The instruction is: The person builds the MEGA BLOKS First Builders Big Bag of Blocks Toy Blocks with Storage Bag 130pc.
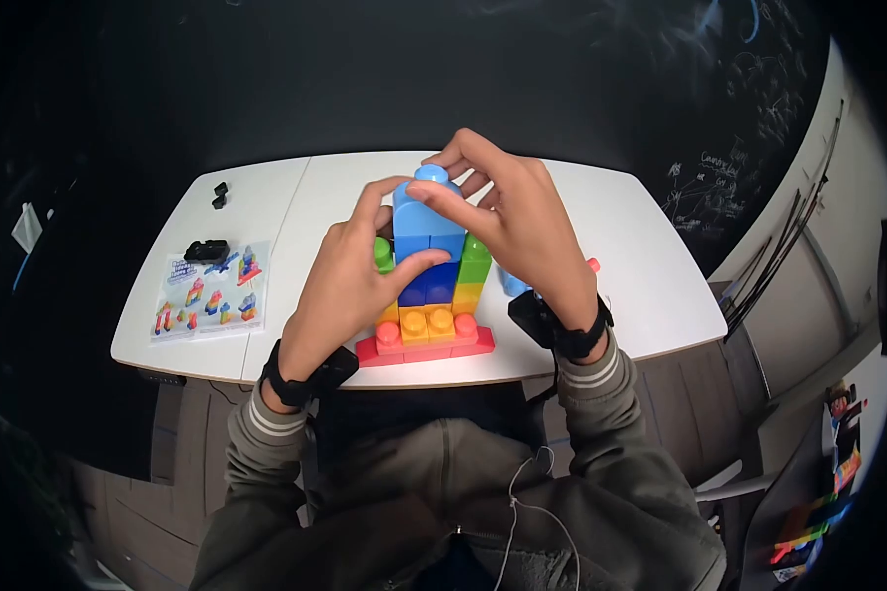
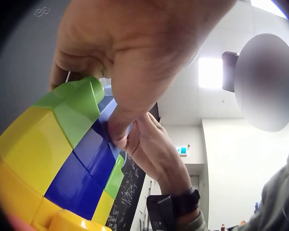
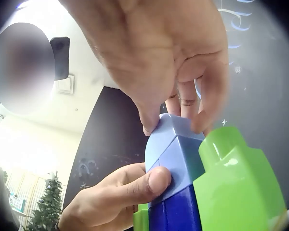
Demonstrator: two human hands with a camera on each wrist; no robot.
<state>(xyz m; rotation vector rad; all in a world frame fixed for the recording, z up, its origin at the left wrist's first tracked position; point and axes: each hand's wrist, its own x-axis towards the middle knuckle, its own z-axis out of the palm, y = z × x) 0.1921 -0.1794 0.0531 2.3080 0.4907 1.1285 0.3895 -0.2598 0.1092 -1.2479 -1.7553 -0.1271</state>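
A tower of toy building blocks stands on the white table, on a red base. Above the base come orange, yellow and dark blue blocks, with green blocks at both sides. At the top is a light blue block with a rounded side and one stud. My right hand pinches this top block between thumb and fingers, as the right wrist view also shows. My left hand grips the tower's upper part from the left, its thumb on the front of the light blue blocks just beneath.
A picture sheet of block models lies on the left of the table. A black device rests on its upper edge, with small black pieces farther back. Another light blue block is partly hidden beside my right wrist.
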